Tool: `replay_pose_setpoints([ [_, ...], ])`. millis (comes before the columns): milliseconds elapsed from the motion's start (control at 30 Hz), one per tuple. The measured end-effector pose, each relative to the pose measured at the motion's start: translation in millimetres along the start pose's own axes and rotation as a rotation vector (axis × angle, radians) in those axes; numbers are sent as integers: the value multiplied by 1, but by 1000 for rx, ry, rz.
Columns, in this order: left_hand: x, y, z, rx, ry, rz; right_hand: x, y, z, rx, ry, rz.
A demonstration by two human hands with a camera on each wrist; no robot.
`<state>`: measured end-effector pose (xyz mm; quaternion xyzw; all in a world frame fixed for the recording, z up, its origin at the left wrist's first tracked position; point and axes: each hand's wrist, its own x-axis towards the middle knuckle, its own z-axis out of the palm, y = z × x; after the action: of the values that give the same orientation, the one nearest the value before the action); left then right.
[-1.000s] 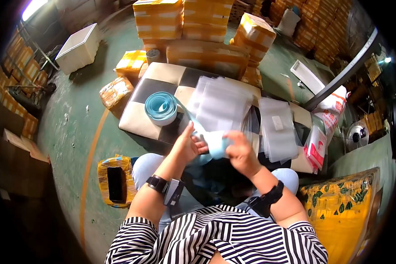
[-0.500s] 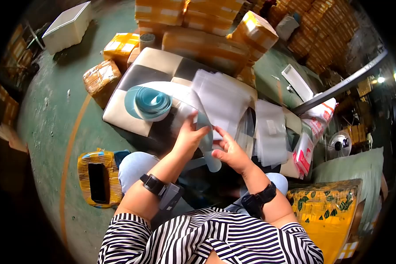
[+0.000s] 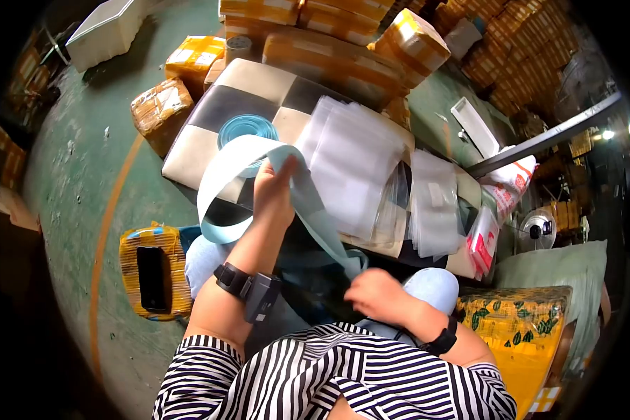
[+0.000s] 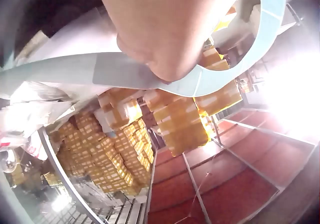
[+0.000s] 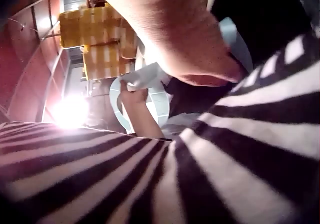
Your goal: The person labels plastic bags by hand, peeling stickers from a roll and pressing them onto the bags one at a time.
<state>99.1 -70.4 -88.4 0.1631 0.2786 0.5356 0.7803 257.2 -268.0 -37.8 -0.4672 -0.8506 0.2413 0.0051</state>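
A long pale-blue flat strip (image 3: 315,213) with thin cross lines loops through the air above the lap. My left hand (image 3: 273,192) is raised inside the loop and grips the strip near its top. In the left wrist view the strip (image 4: 125,70) passes under the left hand's fingers (image 4: 170,66) and curves up to the right. Low over the lap, my right hand (image 3: 379,295) has curled fingers at the strip's lower end, partly blurred. The right wrist view shows the strip (image 5: 234,36) behind that hand. A coiled blue roll (image 3: 246,129) rests on the checkered padded bench (image 3: 259,78).
Clear plastic bags (image 3: 357,168) lie fanned on the bench, with another stack of bags (image 3: 430,203) to the right. Taped cartons (image 3: 329,59) stand behind it. A phone (image 3: 151,278) rests on a yellow-taped box at left; a metal bar (image 3: 546,136) slants at right.
My left hand has risen forward, and the strip now forms a wide loop around it. My right hand has drawn back down toward the lap, away from the left.
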Motion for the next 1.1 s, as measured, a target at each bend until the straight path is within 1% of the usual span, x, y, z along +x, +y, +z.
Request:
replay_pose_setpoints([
  [67, -4, 2, 3, -98, -21, -35, -13, -8, 16, -9, -413, 206],
  [100, -4, 0, 0, -91, -39, -33, -17, -6, 16, 12, -346, 162],
  [133, -7, 2, 4, -82, -53, -78, -8, -8, 5, 128, 382, 46],
  [200, -16, 6, 13, -51, -84, -180, 3, -11, -14, 319, 745, 300],
  [233, -16, 5, 13, -64, -167, -182, 7, -10, -23, 352, 807, 369],
  [267, -17, 4, 15, -87, -210, -208, 12, -6, -31, 383, 870, 437],
  [300, -17, 3, 18, -111, -251, -232, 21, -1, -38, 302, 895, 374],
  [333, -18, 2, 19, -138, -288, -256, 33, 4, -44, 221, 914, 310],
  [367, -19, 0, 17, -127, -378, -245, 42, 5, -45, 139, 925, 244],
  [400, -22, 1, 21, -97, -343, -282, 51, 6, -39, 392, 892, 240],
  [467, -23, 0, 20, -152, -399, -307, 68, 14, -20, 896, 782, 227],
  [500, -24, -1, 20, -129, -371, -307, 72, 17, -14, 1071, 670, 290],
  [533, -23, 0, 21, -89, -385, -305, 73, 17, -10, 1151, 584, 308],
  [600, -21, 10, 24, 28, -263, -223, 73, 15, -3, 1312, 402, 353],
  [633, -16, 14, 21, -30, -176, -163, 71, 14, 0, 1054, 492, 343],
  [667, -10, 17, 18, -88, -88, -107, 67, 15, -3, 899, 518, 367],
  [700, -4, 24, 10, -243, -110, -108, 59, 17, -9, 745, 539, 397],
  [733, 0, 28, 8, -172, -83, 53, 49, 17, -13, 592, 557, 431],
  [800, -2, 37, 6, -209, 14, 152, 32, 16, -28, 203, 558, 482],
  [833, 0, 39, 3, -214, -14, 180, 21, 20, -30, 125, 517, 471],
  [900, 0, 42, -1, -240, -63, 231, -5, 29, -34, -112, 572, 429],
  [933, 2, 41, -2, -273, -48, 237, -23, 35, -38, -184, 599, 460],
  [1000, 4, 40, -3, -337, -24, 256, -54, 38, -49, -207, 896, 494],
  [1033, 3, 39, 0, -307, 30, 259, -57, 35, -45, -183, 781, 391],
  [1100, 15, 32, -14, -277, -4, 254, -50, 21, -32, -137, 563, 196],
])
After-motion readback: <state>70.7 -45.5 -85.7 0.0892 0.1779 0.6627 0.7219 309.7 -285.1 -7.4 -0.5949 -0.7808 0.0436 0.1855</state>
